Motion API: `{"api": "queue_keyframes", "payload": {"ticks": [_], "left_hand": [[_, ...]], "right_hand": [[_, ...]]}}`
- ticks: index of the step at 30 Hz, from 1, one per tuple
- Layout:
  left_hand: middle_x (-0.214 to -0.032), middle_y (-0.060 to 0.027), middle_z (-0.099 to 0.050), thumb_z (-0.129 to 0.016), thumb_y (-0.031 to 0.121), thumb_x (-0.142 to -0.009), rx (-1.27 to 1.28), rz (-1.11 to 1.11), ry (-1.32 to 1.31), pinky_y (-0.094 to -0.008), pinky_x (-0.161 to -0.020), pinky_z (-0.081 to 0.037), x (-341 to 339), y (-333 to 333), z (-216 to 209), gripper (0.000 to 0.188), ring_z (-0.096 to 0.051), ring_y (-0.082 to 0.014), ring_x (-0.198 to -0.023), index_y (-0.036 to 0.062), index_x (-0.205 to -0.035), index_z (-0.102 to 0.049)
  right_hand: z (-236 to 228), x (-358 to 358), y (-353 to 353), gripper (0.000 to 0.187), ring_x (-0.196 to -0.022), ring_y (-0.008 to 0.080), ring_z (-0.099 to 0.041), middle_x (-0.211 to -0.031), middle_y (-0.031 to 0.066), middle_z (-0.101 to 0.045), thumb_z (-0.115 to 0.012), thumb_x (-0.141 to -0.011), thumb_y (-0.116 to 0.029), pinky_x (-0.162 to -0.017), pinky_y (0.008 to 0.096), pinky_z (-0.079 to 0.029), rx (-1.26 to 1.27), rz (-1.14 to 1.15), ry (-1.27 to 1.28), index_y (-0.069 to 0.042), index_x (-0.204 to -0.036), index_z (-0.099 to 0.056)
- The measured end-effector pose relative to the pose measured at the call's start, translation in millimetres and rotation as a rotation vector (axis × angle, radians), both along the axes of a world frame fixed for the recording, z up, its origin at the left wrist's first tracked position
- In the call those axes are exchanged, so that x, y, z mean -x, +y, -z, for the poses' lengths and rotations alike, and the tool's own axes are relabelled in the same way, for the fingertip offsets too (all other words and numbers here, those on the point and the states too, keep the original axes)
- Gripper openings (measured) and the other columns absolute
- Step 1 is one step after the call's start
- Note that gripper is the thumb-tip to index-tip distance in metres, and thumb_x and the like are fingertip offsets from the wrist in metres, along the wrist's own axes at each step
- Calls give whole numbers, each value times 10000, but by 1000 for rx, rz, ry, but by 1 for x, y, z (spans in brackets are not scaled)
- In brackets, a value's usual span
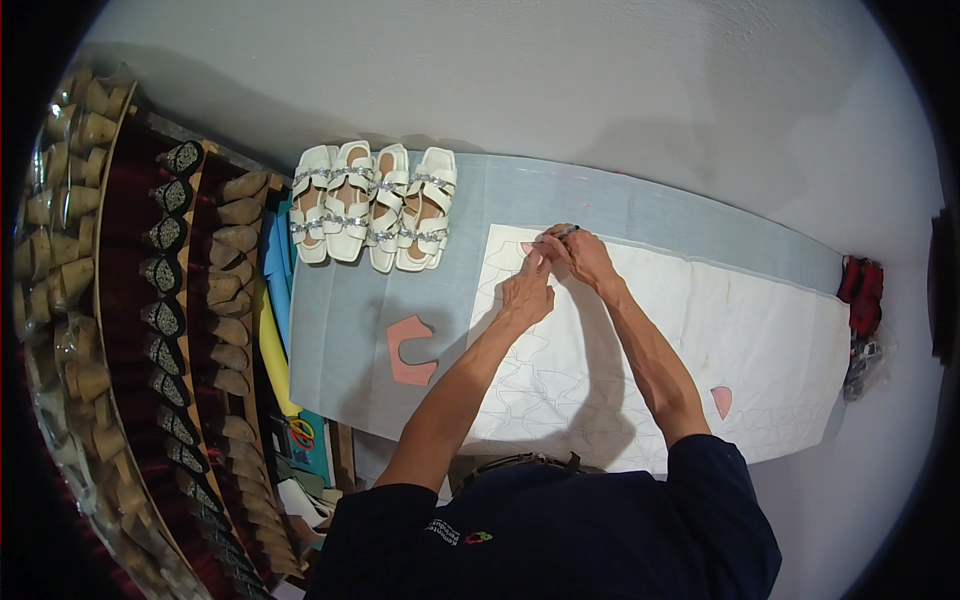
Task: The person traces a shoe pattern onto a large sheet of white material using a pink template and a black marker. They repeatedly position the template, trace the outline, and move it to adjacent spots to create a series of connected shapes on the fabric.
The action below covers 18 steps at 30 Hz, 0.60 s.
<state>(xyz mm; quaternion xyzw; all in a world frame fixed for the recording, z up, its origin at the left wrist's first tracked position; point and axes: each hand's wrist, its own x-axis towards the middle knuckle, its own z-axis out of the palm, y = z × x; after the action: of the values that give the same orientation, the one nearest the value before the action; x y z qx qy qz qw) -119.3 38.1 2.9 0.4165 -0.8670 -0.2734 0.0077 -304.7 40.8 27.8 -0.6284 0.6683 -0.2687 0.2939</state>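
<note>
A white sheet with rows of thin drawn outlines lies across the table. Near its far left corner, my left hand presses its fingertips down on a small pink pattern piece, most of which the hands cover. My right hand is closed around a dark pen just beyond the left fingertips; the pen's tip is hidden. A pink C-shaped pattern piece sits on the table to the left of the sheet. Farther right, another small pink piece rests on the sheet.
White strappy sandals stand at the table's far left corner. Racks with black patterned shoe uppers and shoe lasts line the left side. Scissors lie low beside the table. A red item is at the right end.
</note>
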Motion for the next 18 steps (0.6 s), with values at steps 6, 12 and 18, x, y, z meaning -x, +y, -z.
{"api": "queue_keyframes", "payload": {"ticks": [6,12,18], "left_hand": [[-1425,-148,-522,-624,56,-871,2,64,-43,-556,-743,-600,-2,-17,5,675,-740,-404,-879,164,-1526,-506],[-1358,-94,-577,-587,-32,-886,51,137,28,-516,-760,-600,-6,-39,6,539,-743,-363,-930,164,-1380,-673],[-1244,-56,-634,-526,-65,-953,-68,189,93,-463,-823,-592,-7,-68,-1,464,-716,-317,-1006,201,-1237,-779]], "right_hand": [[-2,14,32,370,-942,352,-722,-1146,46,-768,-506,-1118,-362,-824,453,-571,52,75,-22,-130,-1079,-792],[-1,18,49,356,-898,364,-724,-1105,61,-772,-527,-1113,-364,-799,455,-572,51,166,-14,-119,-1086,-784],[-7,11,53,366,-743,331,-665,-858,157,-722,-573,-1092,-373,-704,424,-520,-14,247,-155,-66,-1099,-773]]}}
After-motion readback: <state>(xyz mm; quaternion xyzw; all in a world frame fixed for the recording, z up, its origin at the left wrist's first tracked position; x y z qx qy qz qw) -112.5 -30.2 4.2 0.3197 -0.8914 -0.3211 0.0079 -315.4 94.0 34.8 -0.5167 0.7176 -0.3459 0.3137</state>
